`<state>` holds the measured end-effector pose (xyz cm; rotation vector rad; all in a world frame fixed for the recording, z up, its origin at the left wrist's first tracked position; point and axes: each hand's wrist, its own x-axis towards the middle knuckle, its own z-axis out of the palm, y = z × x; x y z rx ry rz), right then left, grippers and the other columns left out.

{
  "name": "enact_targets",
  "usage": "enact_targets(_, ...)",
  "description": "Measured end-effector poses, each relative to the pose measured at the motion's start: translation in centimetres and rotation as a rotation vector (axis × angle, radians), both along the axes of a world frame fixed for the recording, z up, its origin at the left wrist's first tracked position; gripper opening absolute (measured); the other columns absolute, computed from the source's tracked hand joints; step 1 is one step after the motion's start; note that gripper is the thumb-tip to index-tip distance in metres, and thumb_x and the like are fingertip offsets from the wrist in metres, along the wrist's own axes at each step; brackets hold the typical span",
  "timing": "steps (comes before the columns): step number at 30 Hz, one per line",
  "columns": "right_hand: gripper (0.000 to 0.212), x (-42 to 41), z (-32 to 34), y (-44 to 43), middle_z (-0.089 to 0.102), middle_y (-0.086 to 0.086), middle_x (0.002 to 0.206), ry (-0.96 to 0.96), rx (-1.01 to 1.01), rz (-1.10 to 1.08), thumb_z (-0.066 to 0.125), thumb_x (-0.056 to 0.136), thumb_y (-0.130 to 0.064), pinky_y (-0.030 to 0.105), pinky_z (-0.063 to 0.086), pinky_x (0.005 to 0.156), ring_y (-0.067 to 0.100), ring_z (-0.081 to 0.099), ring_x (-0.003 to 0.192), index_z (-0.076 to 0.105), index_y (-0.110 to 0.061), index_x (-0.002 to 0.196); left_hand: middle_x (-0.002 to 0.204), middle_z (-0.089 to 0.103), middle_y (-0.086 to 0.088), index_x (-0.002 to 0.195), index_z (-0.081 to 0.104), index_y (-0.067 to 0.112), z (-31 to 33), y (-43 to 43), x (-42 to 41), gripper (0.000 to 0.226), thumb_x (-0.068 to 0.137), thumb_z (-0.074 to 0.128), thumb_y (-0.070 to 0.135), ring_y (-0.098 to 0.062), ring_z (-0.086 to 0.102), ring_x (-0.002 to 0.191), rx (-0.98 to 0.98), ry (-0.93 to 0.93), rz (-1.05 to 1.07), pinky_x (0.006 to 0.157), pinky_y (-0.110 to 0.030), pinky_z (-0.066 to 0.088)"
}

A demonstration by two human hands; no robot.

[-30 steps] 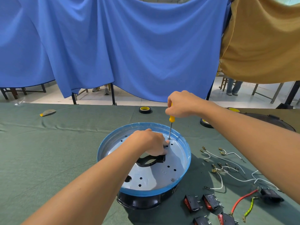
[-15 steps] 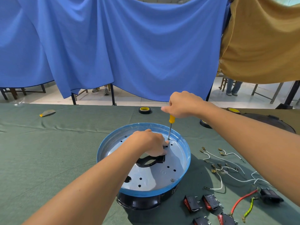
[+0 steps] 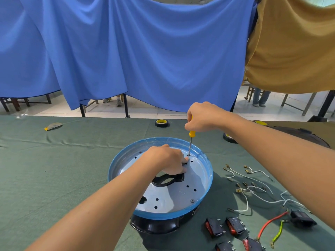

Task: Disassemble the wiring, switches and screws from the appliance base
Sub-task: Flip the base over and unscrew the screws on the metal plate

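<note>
Right hand is closing from half a second ago, fingers now wrapping the screwdriver handle, tip standing on a screw inside the base. Left hand is gripping the base's black cut-out edge, fingers curling. Base is sitting mid-table, switches just right.

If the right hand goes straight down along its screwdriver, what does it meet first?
The screwdriver in the right hand seems to sit with its tip on a screw in the grey plate of the appliance base, so that comes first. The left hand lies close beside; depth is unclear.
</note>
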<state>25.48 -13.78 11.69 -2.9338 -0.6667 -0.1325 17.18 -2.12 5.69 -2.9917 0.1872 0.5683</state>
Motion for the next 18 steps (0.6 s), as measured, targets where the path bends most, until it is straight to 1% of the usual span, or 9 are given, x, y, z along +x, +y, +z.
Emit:
enact_targets(2,0.037,-0.19,-0.13,0.02,0.049,0.003,0.068,-0.010,0.001,-0.014,0.059,0.083,-0.047,0.029,0.036,0.054,0.022,0.048,0.065,0.048,-0.016,0.066,0.154,0.033,0.009,0.151,0.026,0.036,0.02,0.00,-0.06,0.052,0.101,0.034,0.047,-0.024,0.021,0.141,0.002,0.002,-0.007,0.108,-0.052,0.032)
enact_targets(3,0.041,-0.25,-0.19,0.06,0.046,0.003,0.066,-0.013,0.011,-0.017,0.057,0.086,-0.049,0.029,0.034,0.053,0.023,0.045,0.064,0.046,-0.016,0.064,0.154,0.032,0.009,0.151,0.025,0.036,0.04,0.01,-0.11,0.052,0.101,0.033,0.047,-0.024,0.020,0.142,0.002,0.003,-0.011,0.108,-0.052,0.032)
enact_targets(6,0.016,-0.28,-0.24,0.12,0.057,0.006,0.084,-0.002,0.020,-0.012,0.058,0.083,-0.029,0.032,0.045,0.062,0.027,0.057,0.080,0.060,-0.013,0.087,0.155,0.030,0.011,0.152,0.023,0.038,0.10,-0.03,-0.15,0.051,0.102,0.032,0.047,-0.024,0.018,0.143,0.001,0.010,-0.020,0.109,-0.053,0.030)
enact_targets(8,0.020,-0.43,0.01,0.18,0.060,0.005,0.092,0.022,0.003,-0.012,0.058,0.078,-0.025,0.033,0.048,0.068,0.027,0.060,0.088,0.062,-0.015,0.094,0.156,0.030,0.010,0.152,0.023,0.038,0.10,-0.04,-0.09,0.051,0.102,0.032,0.047,-0.024,0.018,0.142,0.004,0.011,-0.022,0.109,-0.053,0.030)
enact_targets(10,0.019,-0.39,0.11,0.20,0.060,0.003,0.086,0.014,-0.016,-0.010,0.058,0.079,-0.032,0.031,0.045,0.063,0.025,0.059,0.083,0.062,-0.016,0.088,0.155,0.031,0.009,0.152,0.024,0.037,0.07,-0.02,-0.04,0.051,0.102,0.033,0.047,-0.024,0.020,0.142,0.005,0.006,-0.020,0.109,-0.053,0.031)
enact_targets(13,0.036,-0.52,-0.03,0.14,0.050,0.001,0.068,-0.009,-0.002,-0.030,0.056,0.086,-0.046,0.028,0.035,0.054,0.023,0.051,0.069,0.050,-0.015,0.069,0.156,0.029,0.011,0.152,0.023,0.038,0.08,0.01,-0.13,0.051,0.102,0.032,0.047,-0.024,0.018,0.143,0.004,0.004,-0.024,0.110,-0.053,0.030)
enact_targets(14,0.033,-0.46,-0.09,0.15,0.051,0.003,0.070,-0.005,0.005,-0.026,0.056,0.087,-0.042,0.029,0.039,0.055,0.025,0.054,0.073,0.053,-0.014,0.072,0.157,0.027,0.011,0.152,0.022,0.039,0.09,0.01,-0.18,0.051,0.102,0.032,0.047,-0.024,0.017,0.143,0.005,0.007,-0.029,0.110,-0.053,0.029)
enact_targets(16,0.019,-0.53,-0.02,0.17,0.061,0.007,0.087,0.019,0.009,-0.014,0.057,0.083,-0.028,0.036,0.050,0.067,0.029,0.061,0.090,0.063,-0.011,0.091,0.158,0.024,0.012,0.152,0.020,0.042,0.13,0.02,-0.24,0.051,0.103,0.031,0.047,-0.024,0.015,0.144,0.002,0.017,-0.034,0.111,-0.053,0.027)
enact_targets(18,0.028,-0.68,0.25,0.17,0.065,0.010,0.099,0.049,0.010,-0.009,0.058,0.078,-0.023,0.040,0.053,0.077,0.030,0.063,0.099,0.065,-0.010,0.102,0.158,0.024,0.013,0.152,0.020,0.042,0.17,0.04,-0.25,0.051,0.103,0.030,0.047,-0.024,0.015,0.143,-0.003,0.017,-0.034,0.111,-0.053,0.028)
